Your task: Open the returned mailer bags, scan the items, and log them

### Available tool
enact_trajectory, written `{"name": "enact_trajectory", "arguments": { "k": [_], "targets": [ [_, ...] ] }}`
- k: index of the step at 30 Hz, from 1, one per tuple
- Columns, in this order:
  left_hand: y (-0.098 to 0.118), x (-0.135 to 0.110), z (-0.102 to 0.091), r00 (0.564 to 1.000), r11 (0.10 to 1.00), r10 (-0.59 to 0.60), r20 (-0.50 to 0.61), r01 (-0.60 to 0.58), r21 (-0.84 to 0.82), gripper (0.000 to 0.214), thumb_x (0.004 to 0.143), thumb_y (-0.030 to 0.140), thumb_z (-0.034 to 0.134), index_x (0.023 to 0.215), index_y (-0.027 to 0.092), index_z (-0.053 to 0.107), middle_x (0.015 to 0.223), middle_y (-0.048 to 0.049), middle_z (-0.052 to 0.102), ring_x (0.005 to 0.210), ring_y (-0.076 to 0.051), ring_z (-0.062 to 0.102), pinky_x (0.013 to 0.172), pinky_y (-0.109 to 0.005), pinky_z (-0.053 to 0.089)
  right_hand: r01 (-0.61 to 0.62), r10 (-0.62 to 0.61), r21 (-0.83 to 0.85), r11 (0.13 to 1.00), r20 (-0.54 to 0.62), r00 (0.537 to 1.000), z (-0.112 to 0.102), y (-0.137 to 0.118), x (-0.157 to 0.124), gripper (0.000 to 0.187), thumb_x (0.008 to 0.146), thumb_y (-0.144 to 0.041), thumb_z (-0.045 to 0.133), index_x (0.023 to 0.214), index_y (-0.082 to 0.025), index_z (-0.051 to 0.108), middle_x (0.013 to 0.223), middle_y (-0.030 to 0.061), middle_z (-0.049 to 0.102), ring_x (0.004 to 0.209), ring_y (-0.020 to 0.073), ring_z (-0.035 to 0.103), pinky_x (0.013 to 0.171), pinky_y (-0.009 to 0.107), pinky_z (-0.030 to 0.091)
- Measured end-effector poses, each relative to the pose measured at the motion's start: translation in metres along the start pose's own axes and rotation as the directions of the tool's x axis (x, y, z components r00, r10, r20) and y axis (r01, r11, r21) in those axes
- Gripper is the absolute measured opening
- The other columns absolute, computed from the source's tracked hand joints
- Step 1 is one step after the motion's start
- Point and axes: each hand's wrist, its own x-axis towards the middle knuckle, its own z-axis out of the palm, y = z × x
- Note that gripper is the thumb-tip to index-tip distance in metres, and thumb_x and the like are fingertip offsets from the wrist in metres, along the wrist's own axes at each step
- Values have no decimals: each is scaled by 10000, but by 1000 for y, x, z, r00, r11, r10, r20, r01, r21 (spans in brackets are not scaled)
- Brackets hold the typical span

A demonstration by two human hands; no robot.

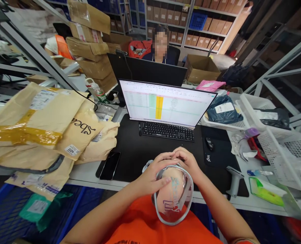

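Clear plastic pouch (176, 203), purple-printed, is gripped by left hand (153, 176) and right hand (189, 162) beside a "logi" mat (221, 152).

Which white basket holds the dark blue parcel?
The leftmost basket, next to the lit monitor; the dark blue parcel lies inside. The basket to its right holds a black parcel.

Lit monitor (165, 103), black keyboard (168, 130), phone (110, 165), mouse (209, 143), tan parcels (46, 117), white basket (280, 146)
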Motion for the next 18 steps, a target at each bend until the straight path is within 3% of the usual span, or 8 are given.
{"name": "enact_trajectory", "arguments": {
  "k": [2,6,10,14,18],
  "targets": [
    [-3,-3,1,999,999,-45,-15,45,10,539,967,518,568,1455,292,530,1514,-120,458,1420,-309,426,1207,-489,325,1,-5,-111,994,-37,999,4,3,-4,164,951,-289,587,852,-219,698,965,54,626,912,177,600,798,331,501],
    [-5,-7,4,997,997,-76,7,76,13,528,943,472,609,1426,274,532,1386,-113,534,1301,-282,511,1134,-454,401,125,-98,-361,924,93,991,-11,-1,-5,148,948,-229,584,872,-218,710,949,48,644,888,177,597,829,363,462],
    [-6,-12,-3,994,993,-101,-36,104,63,492,904,453,648,1345,253,561,1287,-107,556,1209,-273,543,1073,-440,438,200,-156,-458,866,132,979,-25,-3,-15,185,965,-203,546,860,-209,699,926,66,658,850,177,606,771,344,469],
    [-17,-40,-13,963,979,-189,-190,200,37,435,865,493,680,1210,242,598,1195,-99,548,1118,-269,564,940,-391,502,107,-71,-423,900,100,992,-7,4,-56,197,956,-194,515,835,-217,670,894,58,655,809,173,607,714,313,497],
    [-32,-72,-26,891,922,-388,-237,374,-100,372,868,526,681,1081,229,612,1101,-74,542,994,-219,579,781,-298,517,-52,61,-160,986,53,997,28,9,-105,182,928,-178,473,834,-222,624,916,51,632,820,169,614,688,275,531]
  ]
}}
